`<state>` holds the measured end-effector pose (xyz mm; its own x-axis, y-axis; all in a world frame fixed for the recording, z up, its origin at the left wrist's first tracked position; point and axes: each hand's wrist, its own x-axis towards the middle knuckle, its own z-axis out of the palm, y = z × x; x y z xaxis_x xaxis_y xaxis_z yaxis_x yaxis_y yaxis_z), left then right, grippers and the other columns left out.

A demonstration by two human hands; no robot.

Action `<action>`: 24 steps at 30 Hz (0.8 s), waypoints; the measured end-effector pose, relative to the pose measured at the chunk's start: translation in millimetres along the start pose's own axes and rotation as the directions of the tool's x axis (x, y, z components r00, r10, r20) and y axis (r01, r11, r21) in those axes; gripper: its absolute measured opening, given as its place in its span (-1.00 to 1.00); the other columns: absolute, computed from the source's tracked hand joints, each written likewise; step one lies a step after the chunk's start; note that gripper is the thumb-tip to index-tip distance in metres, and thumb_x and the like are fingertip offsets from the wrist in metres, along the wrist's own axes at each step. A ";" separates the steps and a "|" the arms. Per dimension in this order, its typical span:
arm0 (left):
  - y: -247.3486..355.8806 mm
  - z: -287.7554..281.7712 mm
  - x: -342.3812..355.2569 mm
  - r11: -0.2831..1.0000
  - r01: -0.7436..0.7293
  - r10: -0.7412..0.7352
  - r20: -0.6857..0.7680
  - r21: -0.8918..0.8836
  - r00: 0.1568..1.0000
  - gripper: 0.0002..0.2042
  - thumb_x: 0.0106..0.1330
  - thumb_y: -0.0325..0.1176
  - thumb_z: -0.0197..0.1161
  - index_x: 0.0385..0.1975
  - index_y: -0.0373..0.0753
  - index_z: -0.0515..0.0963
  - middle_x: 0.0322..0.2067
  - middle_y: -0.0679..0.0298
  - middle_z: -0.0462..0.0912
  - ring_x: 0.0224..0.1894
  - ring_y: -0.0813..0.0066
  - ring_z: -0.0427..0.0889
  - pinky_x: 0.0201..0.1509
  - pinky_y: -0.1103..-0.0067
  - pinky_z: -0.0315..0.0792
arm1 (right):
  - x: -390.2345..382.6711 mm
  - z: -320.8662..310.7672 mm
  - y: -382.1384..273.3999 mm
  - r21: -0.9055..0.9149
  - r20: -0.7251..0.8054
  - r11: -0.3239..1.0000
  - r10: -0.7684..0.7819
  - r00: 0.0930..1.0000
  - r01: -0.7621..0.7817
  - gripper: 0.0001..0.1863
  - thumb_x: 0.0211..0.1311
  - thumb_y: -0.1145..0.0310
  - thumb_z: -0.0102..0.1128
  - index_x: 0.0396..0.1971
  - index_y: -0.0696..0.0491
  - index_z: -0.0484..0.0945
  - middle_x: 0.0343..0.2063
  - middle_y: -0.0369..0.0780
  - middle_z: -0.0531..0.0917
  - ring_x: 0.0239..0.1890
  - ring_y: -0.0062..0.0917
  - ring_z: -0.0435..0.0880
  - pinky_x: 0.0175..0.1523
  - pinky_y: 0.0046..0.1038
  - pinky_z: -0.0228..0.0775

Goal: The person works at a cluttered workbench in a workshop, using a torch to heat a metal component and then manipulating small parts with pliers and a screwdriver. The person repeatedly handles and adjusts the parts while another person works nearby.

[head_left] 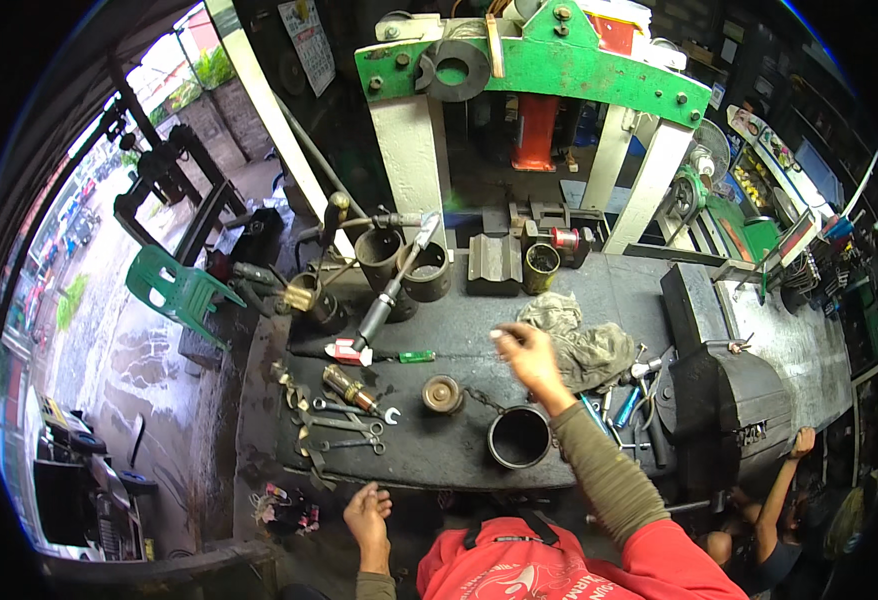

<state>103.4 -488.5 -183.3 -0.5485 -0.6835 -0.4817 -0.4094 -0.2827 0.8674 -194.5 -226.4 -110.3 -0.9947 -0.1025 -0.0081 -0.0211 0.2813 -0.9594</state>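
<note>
My right hand (527, 362) is raised over the middle of the dark workbench (459, 345), its fingers pinched on a small whitish thing (497, 334) too small to name. Just right of it lies a crumpled grey-green rag (584, 345). Below that forearm stands an open dark metal cylinder (519, 438), with a chain (483, 398) beside it and a round rusty metal piece (443, 394) to its left. My left hand (367, 515) hangs in front of the bench's near edge, fingers loosely apart and nothing visible in them. Several wrenches (351, 425) and a brass-coloured fitting (349, 388) lie nearest to it.
A green-beamed press (534, 70) rises behind the bench. Metal cups (426, 272), a long dark tool (389, 300) and a red-white packet (347, 351) sit at the back left. At right are a large vise (724, 400), hand tools (627, 405) and a crouching person (781, 530).
</note>
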 end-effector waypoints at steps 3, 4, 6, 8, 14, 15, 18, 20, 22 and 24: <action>-3.7 -1.6 6.3 0.999 -0.044 0.046 0.080 -0.017 0.996 -0.79 0.50 -0.46 0.16 -0.01 -0.41 0.64 -0.34 0.17 0.75 -0.43 0.54 0.69 -0.37 0.66 0.55 | -4.5 80.7 -45.8 0.595 0.349 0.699 0.221 0.911 -0.397 -0.14 0.34 -0.03 0.37 0.37 0.28 0.26 0.05 0.00 0.61 0.04 -0.28 0.67 0.05 -0.25 0.65; -1.8 0.1 8.2 0.997 -0.068 0.070 0.105 -0.022 0.992 -0.79 0.50 -0.47 0.15 -0.01 -0.41 0.64 -0.34 0.17 0.75 -0.42 0.53 0.69 -0.37 0.66 0.56 | -3.7 101.9 -61.1 0.648 0.439 0.599 0.211 0.874 -0.470 -0.04 0.29 -0.11 0.39 0.42 0.23 0.18 0.22 0.05 0.47 0.24 -0.18 0.53 0.15 -0.10 0.61; 4.1 1.5 11.3 0.995 -0.098 0.097 0.136 0.004 0.986 -0.79 0.51 -0.48 0.14 0.00 -0.42 0.63 -0.34 0.16 0.75 -0.42 0.53 0.70 -0.37 0.66 0.56 | 4.8 147.3 -95.0 0.728 0.413 0.477 0.266 0.871 -0.492 -0.14 0.29 -0.13 0.38 0.37 0.14 0.29 0.10 -0.07 0.54 0.09 -0.27 0.61 0.00 -0.01 0.70; 8.2 -0.9 14.5 0.991 -0.129 0.124 0.143 0.024 0.982 -0.79 0.51 -0.49 0.14 0.00 -0.42 0.63 -0.34 0.15 0.75 -0.42 0.52 0.70 -0.36 0.66 0.57 | 15.4 175.5 -120.1 0.848 0.392 0.268 0.261 0.882 -0.456 -0.56 0.33 0.22 0.40 -0.02 0.12 0.39 -0.25 -0.20 0.56 -0.35 -0.44 0.68 -0.39 -0.20 0.73; -9.4 -38.5 26.9 0.997 -0.072 0.071 0.058 0.030 0.996 -0.80 0.49 -0.51 0.15 -0.01 -0.41 0.64 -0.35 0.15 0.74 -0.44 0.52 0.69 -0.38 0.66 0.57 | 5.6 157.5 -94.0 0.708 0.035 0.619 0.449 0.893 -0.339 -0.83 0.26 0.43 0.21 -0.24 0.06 0.40 -0.61 -0.34 0.45 -0.73 -0.66 0.38 -0.71 -0.49 0.16; -14.0 -46.5 30.1 0.995 -0.065 0.061 0.050 0.072 0.997 -0.79 0.52 -0.47 0.14 0.02 -0.39 0.62 -0.35 0.18 0.74 -0.46 0.52 0.69 -0.39 0.63 0.59 | -0.1 132.6 -76.5 0.566 -0.040 0.776 0.365 0.930 -0.280 -0.84 0.23 0.44 0.23 -0.23 0.09 0.48 -0.58 -0.32 0.50 -0.64 -0.66 0.41 -0.59 -0.47 0.26; -20.2 -61.9 40.6 0.995 -0.043 0.043 0.003 0.091 0.999 -0.80 0.51 -0.48 0.14 0.01 -0.38 0.62 -0.36 0.19 0.74 -0.46 0.52 0.69 -0.40 0.63 0.58 | 10.5 62.3 -39.1 0.103 -0.211 0.988 0.133 0.968 -0.113 -0.73 0.13 0.30 0.36 -0.27 0.18 0.63 -0.45 -0.23 0.69 -0.38 -0.53 0.61 -0.22 -0.36 0.48; -17.5 -59.9 46.4 0.997 -0.052 0.052 0.003 0.060 0.999 -0.80 0.50 -0.49 0.14 -0.01 -0.38 0.63 -0.38 0.20 0.73 -0.46 0.53 0.68 -0.41 0.64 0.57 | 27.8 22.8 -26.7 -0.199 -0.223 0.957 0.166 0.961 -0.211 -0.58 0.07 0.09 0.38 -0.24 0.15 0.66 -0.41 -0.05 0.72 -0.29 -0.21 0.73 -0.13 -0.20 0.49; -11.7 -48.5 49.8 0.996 -0.040 0.040 -0.005 0.078 0.999 -0.80 0.50 -0.48 0.14 -0.01 -0.38 0.63 -0.38 0.20 0.73 -0.46 0.53 0.68 -0.41 0.64 0.57 | 44.7 -0.5 -22.3 -0.300 -0.197 0.931 0.152 0.969 -0.207 -0.58 0.05 0.06 0.37 -0.24 0.12 0.67 -0.39 -0.04 0.73 -0.23 -0.16 0.74 -0.08 -0.19 0.49; -7.1 -33.8 50.3 0.995 -0.086 0.085 0.032 0.050 0.996 -0.80 0.50 -0.48 0.15 -0.02 -0.41 0.63 -0.38 0.19 0.73 -0.46 0.53 0.68 -0.41 0.65 0.57 | 54.3 -14.0 -23.9 -0.338 -0.190 0.921 0.137 0.972 -0.196 -0.54 0.02 0.05 0.38 -0.18 0.10 0.71 -0.34 -0.03 0.75 -0.18 -0.20 0.75 -0.04 -0.21 0.50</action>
<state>103.3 -543.7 -209.4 -0.6042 -0.6832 -0.4100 -0.3962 -0.1889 0.8985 -249.5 -225.3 -83.8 -0.9890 0.1204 -0.0859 0.1415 0.6011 -0.7865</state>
